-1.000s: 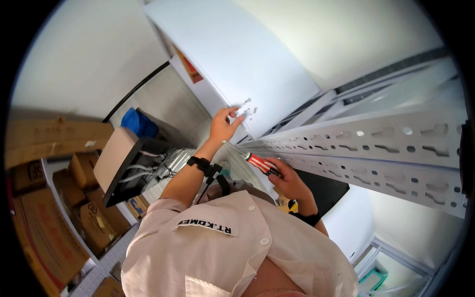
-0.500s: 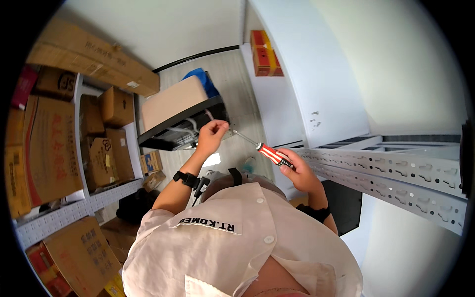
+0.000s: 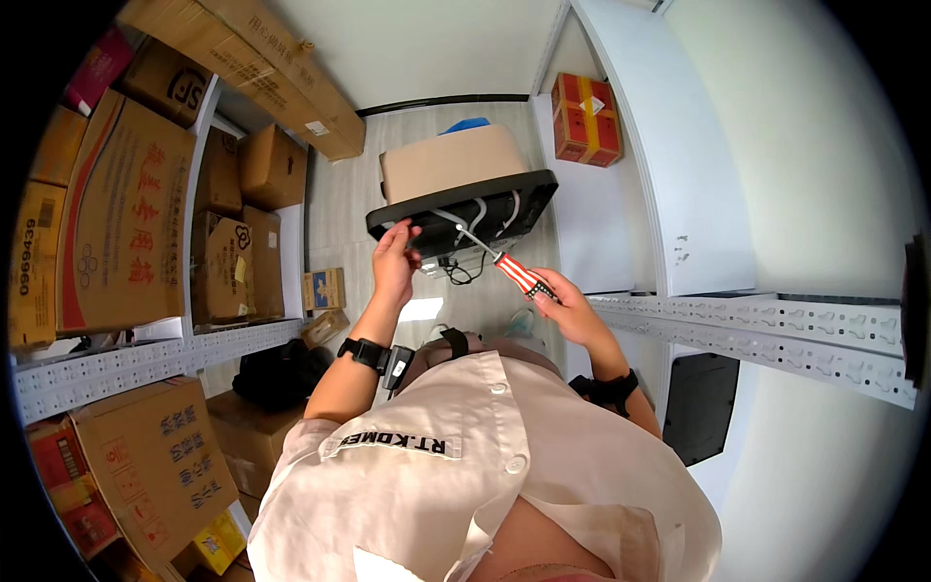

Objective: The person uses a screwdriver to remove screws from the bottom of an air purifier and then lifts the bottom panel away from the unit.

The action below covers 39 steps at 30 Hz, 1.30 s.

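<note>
**Screwdriver held up in a storeroom aisle**

Stacked brown cardboard boxes [image 3: 126, 223] fill the perforated white metal shelving [image 3: 145, 354] on my left; a white slotted shelf beam [image 3: 776, 325] runs along my right. Ahead, a black plastic tray [image 3: 465, 209] carries a plain tan carton [image 3: 451, 160]. My left hand [image 3: 396, 264] is loosely curled, fingertips touching the tray's near edge. My right hand [image 3: 565, 308] is closed around the red-and-white striped screwdriver [image 3: 509, 267], its metal shaft pointing toward the tray.
</note>
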Available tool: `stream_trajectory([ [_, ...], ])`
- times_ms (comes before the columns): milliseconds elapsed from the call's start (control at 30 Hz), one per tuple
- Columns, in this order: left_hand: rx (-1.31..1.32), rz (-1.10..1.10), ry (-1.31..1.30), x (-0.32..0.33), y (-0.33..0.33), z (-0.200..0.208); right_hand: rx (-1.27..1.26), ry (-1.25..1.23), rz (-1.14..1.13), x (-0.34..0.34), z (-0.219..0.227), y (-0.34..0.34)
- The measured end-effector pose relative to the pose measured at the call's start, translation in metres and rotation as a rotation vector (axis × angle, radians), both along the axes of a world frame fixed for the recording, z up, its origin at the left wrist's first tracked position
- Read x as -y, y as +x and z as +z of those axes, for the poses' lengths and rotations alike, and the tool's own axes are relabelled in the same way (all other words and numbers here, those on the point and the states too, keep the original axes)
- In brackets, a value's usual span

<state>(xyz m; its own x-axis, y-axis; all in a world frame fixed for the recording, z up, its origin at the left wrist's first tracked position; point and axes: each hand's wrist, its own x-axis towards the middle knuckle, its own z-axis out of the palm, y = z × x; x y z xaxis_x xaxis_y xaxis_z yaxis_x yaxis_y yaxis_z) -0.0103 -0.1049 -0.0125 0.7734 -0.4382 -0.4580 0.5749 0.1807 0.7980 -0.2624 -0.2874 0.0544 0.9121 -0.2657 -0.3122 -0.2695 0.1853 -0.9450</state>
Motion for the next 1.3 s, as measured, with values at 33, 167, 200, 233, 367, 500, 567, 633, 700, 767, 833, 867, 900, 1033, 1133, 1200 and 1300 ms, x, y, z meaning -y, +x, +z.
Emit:
stream_trajectory([
  [33, -0.023, -0.030, -0.021, -0.002, 0.001, 0.003, -0.006, 0.008, -0.004, -0.008, -0.009, 0.003],
  [167, -0.043, -0.163, -0.030, -0.011, 0.009, 0.006, -0.020, 0.029, -0.034, -0.042, -0.023, 0.013],
  [200, -0.043, -0.201, -0.017, -0.016, 0.013, 0.005, -0.022, 0.030, -0.042, -0.051, -0.024, 0.016],
  [233, -0.033, -0.293, 0.063, -0.017, 0.015, 0.006, -0.007, 0.053, -0.073, -0.057, -0.027, 0.017],
  [367, 0.028, -0.489, 0.120, -0.028, 0.007, 0.014, 0.008, 0.129, -0.160, -0.082, -0.041, 0.023],
  [500, 0.073, -0.516, 0.083, -0.022, -0.001, 0.014, 0.035, 0.140, -0.129, -0.098, -0.055, 0.033],
  [567, 0.060, -0.522, 0.063, -0.020, 0.001, 0.013, 0.025, 0.180, -0.101, -0.107, -0.053, 0.041],
  [633, 0.013, -0.489, 0.003, -0.015, 0.004, 0.010, 0.009, 0.189, -0.088, -0.113, -0.050, 0.046],
  [700, 0.093, -0.459, 0.017, -0.012, 0.007, 0.007, -0.015, 0.166, -0.087, -0.115, -0.046, 0.051],
  [767, 0.143, -0.414, 0.032, -0.007, 0.005, 0.010, -0.009, 0.195, -0.100, -0.117, -0.043, 0.054],
  [833, 0.140, -0.381, 0.034, -0.006, 0.006, 0.010, -0.003, 0.224, -0.123, -0.121, -0.039, 0.058],
  [867, 0.137, -0.365, 0.039, -0.007, 0.006, 0.009, 0.001, 0.239, -0.140, -0.123, -0.036, 0.061],
  [900, 0.128, -0.376, 0.014, -0.005, 0.008, 0.008, 0.004, 0.255, -0.158, -0.124, -0.035, 0.063],
  [1033, 0.116, -0.390, 0.014, -0.005, 0.006, 0.007, 0.033, 0.275, -0.224, -0.133, -0.049, 0.068],
  [1133, 0.194, -0.413, 0.068, -0.008, 0.006, 0.003, 0.028, 0.236, -0.218, -0.137, -0.061, 0.072],
  [1200, 0.240, -0.424, 0.089, -0.013, 0.004, 0.002, 0.011, 0.266, -0.218, -0.138, -0.062, 0.072],
  [1300, 0.308, -0.446, 0.138, -0.015, 0.008, 0.007, 0.027, 0.278, -0.208, -0.138, -0.059, 0.074],
])
